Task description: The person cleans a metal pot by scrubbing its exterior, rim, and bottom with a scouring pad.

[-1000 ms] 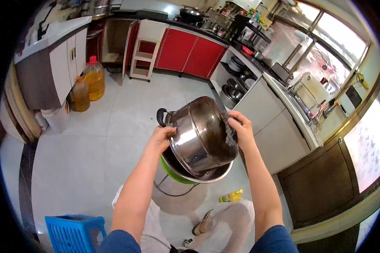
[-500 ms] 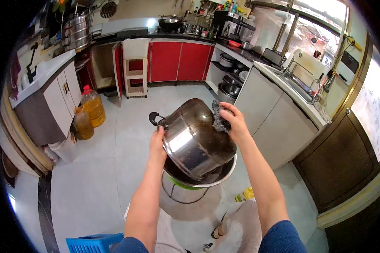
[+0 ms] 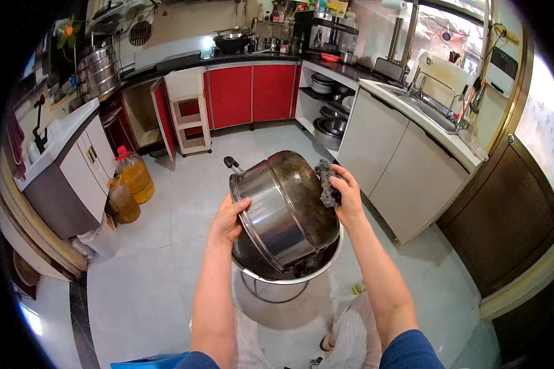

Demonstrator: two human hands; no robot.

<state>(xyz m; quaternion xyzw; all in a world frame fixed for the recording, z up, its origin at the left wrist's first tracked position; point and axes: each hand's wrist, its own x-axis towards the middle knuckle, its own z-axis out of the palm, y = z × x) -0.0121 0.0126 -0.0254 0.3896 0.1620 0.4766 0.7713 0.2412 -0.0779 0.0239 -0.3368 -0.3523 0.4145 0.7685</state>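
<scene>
A large steel pot (image 3: 274, 212) lies tilted on its side over a wide metal basin (image 3: 335, 253), its dark, stained base turned toward the right. My left hand (image 3: 229, 219) grips the pot's rim, below a black handle (image 3: 232, 163). Pressed against the edge of the pot's base is a grey scouring pad (image 3: 327, 184), held in the fingers of my right hand (image 3: 347, 195). The basin rests on a round wire stand (image 3: 276, 300). Dark liquid or shadow shows inside the basin under the pot.
Oil jugs (image 3: 135, 177) stand on the floor at the left beside a white bin (image 3: 104, 238). A wheeled rack (image 3: 191, 117) is at the back. The sink counter (image 3: 406, 101) is on the right. A blue stool (image 3: 148, 363) shows at the bottom edge.
The view has tilted up and turned left. My right hand and the pad have shifted over the stained base toward its upper edge. The pot is still held in my left hand.
</scene>
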